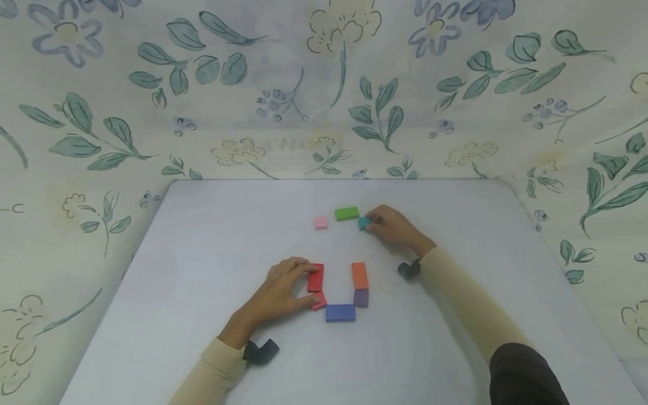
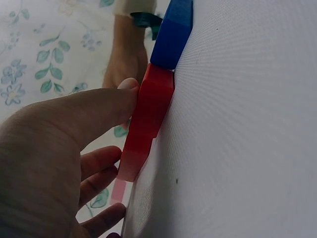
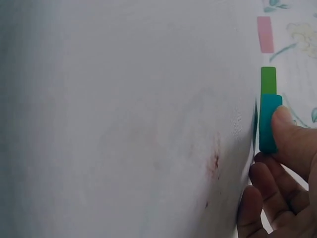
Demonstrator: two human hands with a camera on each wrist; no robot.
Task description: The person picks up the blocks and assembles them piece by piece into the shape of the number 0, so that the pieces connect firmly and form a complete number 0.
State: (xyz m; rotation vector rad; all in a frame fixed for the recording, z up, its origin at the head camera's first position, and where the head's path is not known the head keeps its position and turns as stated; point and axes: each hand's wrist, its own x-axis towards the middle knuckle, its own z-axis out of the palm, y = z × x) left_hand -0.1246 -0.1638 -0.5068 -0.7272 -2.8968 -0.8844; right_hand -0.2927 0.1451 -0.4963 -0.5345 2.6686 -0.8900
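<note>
My right hand (image 1: 392, 228) pinches a small teal block (image 3: 270, 124) between thumb and fingers, at the right end of a green block (image 1: 346, 214). To the left of the green one lies a small pink block (image 1: 321, 223). Nearer me, my left hand (image 1: 283, 289) rests against two red blocks, its thumb on the small red block (image 1: 319, 305) and a fingertip on the long red block (image 1: 316, 281). These form a U with a blue block (image 1: 340, 313) along the bottom and, up the right side, a purple block (image 1: 361, 298) and an orange block (image 1: 360, 275).
A white table (image 1: 228, 225) carries all the blocks. Behind it and at its sides hangs a floral cloth (image 1: 283, 152). Dark straps (image 1: 260, 352) sit at both wrists, over light sleeves (image 1: 471, 298).
</note>
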